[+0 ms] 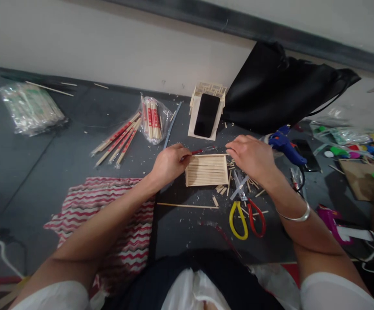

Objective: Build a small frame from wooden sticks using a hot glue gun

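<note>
Stick tray (207, 171), just one, lies between left hand (170, 163) and right hand (250, 157), both pinched, their hold unclear.

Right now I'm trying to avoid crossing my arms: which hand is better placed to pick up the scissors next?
Probably the right hand: the scissors lie close by, on its side of the stick panel. The left hand is across at the panel's far left corner.

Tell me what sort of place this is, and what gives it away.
Most likely a craft workspace at a gray table. The blue glue gun, the scissors with yellow and red handles, and the small tray made of sticks suggest it.
</note>
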A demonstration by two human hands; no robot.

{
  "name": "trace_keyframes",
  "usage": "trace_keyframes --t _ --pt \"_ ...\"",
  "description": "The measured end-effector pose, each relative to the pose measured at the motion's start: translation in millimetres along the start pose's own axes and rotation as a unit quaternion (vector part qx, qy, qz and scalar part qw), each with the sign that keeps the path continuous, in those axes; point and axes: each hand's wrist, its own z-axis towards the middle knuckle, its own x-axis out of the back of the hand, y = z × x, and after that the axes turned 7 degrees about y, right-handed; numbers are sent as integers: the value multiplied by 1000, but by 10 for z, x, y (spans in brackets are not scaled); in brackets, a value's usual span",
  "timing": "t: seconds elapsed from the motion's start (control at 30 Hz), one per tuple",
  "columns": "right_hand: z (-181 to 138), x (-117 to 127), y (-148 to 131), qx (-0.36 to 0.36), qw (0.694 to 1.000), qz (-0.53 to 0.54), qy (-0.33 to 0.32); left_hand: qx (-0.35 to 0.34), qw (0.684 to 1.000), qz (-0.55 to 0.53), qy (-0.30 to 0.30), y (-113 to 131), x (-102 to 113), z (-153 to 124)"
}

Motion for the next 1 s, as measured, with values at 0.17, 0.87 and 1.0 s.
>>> trace_keyframes --t 0.17,0.87,1.0 --pt "-30 -28 88 -3 999 -12 -42 3 1000 10 -2 17 17 0" --pt "35 -98 46 -19 997 7 -74 -1 1000 20 2 6 9 -4" --pt "27 -94 56 -18 996 20 -81 5 1000 20 -1 10 4 -5"
